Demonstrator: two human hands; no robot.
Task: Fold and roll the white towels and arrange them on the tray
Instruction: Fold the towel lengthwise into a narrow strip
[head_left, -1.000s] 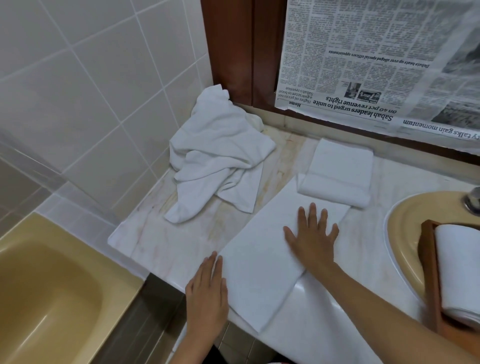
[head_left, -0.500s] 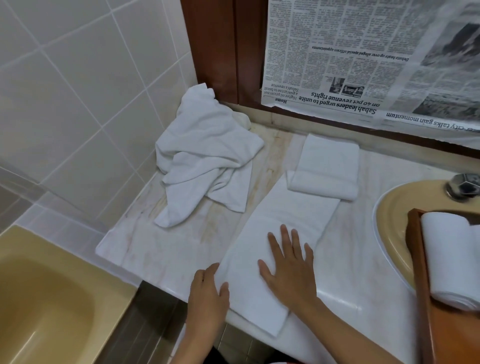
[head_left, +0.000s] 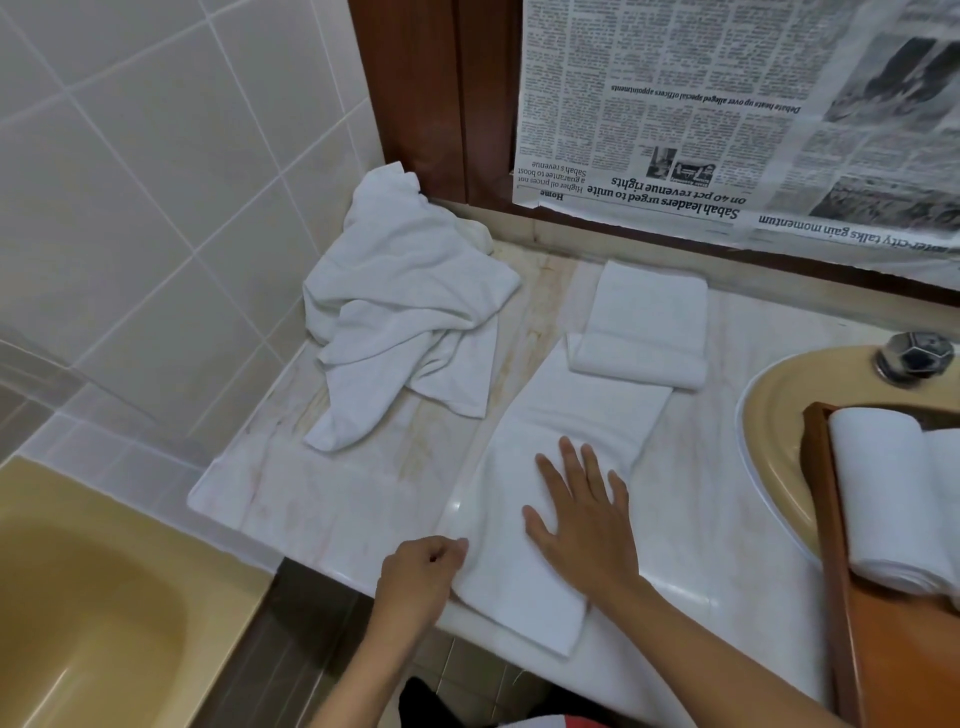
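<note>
Head: towel under right hand, left hand pinching.

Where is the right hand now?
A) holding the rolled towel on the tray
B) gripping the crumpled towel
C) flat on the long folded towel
C: the right hand lies with fingers spread on the long folded towel, well clear of the crumpled towel and the tray.

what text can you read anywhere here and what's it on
All on the newspaper, hung upside down:
"Sabah leaders urged to unite on 40 pct revenue rights"
"Home"
"Higher oil prices not a guarantee to boost Sabah's revenue"
"Debate heats up over alleged special officers appointments"
"talks gain momentum", start unclear
Body columns: too small to read.
</note>
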